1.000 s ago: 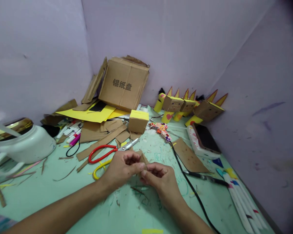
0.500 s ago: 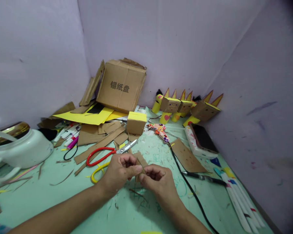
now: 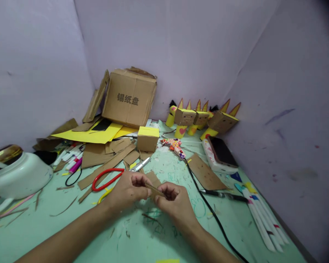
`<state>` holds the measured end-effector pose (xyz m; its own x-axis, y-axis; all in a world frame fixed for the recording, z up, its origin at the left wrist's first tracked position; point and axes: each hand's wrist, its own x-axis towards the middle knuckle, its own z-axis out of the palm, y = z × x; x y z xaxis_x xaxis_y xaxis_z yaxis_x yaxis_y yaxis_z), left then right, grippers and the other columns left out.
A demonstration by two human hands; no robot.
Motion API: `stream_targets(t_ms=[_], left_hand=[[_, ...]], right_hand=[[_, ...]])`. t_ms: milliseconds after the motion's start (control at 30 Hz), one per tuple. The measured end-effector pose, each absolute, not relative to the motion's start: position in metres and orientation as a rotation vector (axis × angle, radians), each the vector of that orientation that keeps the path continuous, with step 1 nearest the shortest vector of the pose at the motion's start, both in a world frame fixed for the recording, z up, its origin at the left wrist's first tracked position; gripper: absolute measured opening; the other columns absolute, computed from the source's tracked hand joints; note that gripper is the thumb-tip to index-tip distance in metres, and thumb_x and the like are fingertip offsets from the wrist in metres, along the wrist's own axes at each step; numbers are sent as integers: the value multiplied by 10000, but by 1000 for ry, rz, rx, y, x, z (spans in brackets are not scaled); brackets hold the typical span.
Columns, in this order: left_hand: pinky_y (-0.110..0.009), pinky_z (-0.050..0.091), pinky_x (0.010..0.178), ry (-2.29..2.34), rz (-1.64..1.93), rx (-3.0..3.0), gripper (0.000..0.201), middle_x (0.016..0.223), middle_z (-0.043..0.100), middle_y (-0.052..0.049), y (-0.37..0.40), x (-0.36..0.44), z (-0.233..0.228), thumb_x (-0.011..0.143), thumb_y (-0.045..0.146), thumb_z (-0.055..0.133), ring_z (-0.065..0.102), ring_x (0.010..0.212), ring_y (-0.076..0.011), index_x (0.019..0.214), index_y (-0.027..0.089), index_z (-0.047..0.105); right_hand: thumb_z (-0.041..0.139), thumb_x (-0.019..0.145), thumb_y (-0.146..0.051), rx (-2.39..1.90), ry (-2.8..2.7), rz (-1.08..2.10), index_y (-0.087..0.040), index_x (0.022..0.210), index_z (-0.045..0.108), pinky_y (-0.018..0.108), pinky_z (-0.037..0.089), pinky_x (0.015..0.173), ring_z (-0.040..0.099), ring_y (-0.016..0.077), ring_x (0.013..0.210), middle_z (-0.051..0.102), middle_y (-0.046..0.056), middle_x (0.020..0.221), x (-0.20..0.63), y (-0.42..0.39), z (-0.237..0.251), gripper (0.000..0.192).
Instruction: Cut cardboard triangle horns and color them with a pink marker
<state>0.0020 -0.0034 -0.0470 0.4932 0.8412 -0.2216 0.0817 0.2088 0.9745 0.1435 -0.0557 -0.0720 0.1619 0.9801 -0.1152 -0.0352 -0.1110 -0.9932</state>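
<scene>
Both my hands meet over the green table, just in front of me. My left hand and my right hand pinch a small brown cardboard piece between their fingertips, one at each side. The piece is folded and lies nearly flat between the thumbs. Red-handled scissors lie just beyond my left hand, and a yellow loop pokes out from under it.
A large cardboard box leans in the back corner over yellow paper and cardboard strips. A small yellow-topped box, a patterned glue gun with black cable, cardboard figures, a phone, markers and a white kettle surround the hands.
The view has drifted right and up, so everything sits further left. My hands have turned the cardboard piece from standing up to lying flatter between my fingers.
</scene>
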Motion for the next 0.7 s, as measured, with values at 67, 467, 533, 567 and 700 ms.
stream_targets(t_ms=[67, 467, 533, 567, 700], left_hand=[[-210, 311, 461, 954, 668, 1268, 83, 479, 559, 17, -4, 3, -46, 486, 172, 630, 451, 464, -95, 554, 134, 599], [-215, 330, 477, 1034, 618, 1241, 121, 474, 569, 10, -6, 6, -45, 469, 194, 646, 466, 464, -100, 555, 131, 590], [-208, 320, 463, 1038, 630, 1262, 120, 471, 556, 18, -6, 6, -50, 475, 200, 645, 453, 457, -94, 553, 132, 586], [-203, 316, 456, 1035, 639, 1280, 119, 471, 547, 23, -6, 7, -52, 480, 204, 645, 444, 454, -89, 552, 131, 584], [-194, 338, 443, 1019, 709, 1466, 83, 491, 525, 29, -8, 6, -57, 564, 208, 617, 446, 463, -87, 572, 132, 583]], right_hand=[[577, 499, -155, -1313, -956, 1171, -165, 504, 562, 210, 280, 443, 375, 82, 436, 483, -54, 446, 143, -55, -70, 19], [588, 522, -128, -1199, -885, 1159, -151, 535, 602, 212, 337, 474, 444, 92, 456, 559, -36, 484, 145, -56, -68, 30], [593, 521, -125, -1204, -869, 1163, -146, 538, 608, 208, 344, 470, 450, 90, 454, 569, -34, 486, 145, -56, -68, 32], [594, 521, -126, -1210, -866, 1160, -144, 541, 611, 206, 347, 465, 453, 88, 450, 572, -33, 483, 145, -56, -69, 31], [580, 549, -132, -1232, -958, 1046, -150, 558, 617, 207, 388, 437, 497, 100, 426, 594, -25, 472, 146, -56, -69, 42]])
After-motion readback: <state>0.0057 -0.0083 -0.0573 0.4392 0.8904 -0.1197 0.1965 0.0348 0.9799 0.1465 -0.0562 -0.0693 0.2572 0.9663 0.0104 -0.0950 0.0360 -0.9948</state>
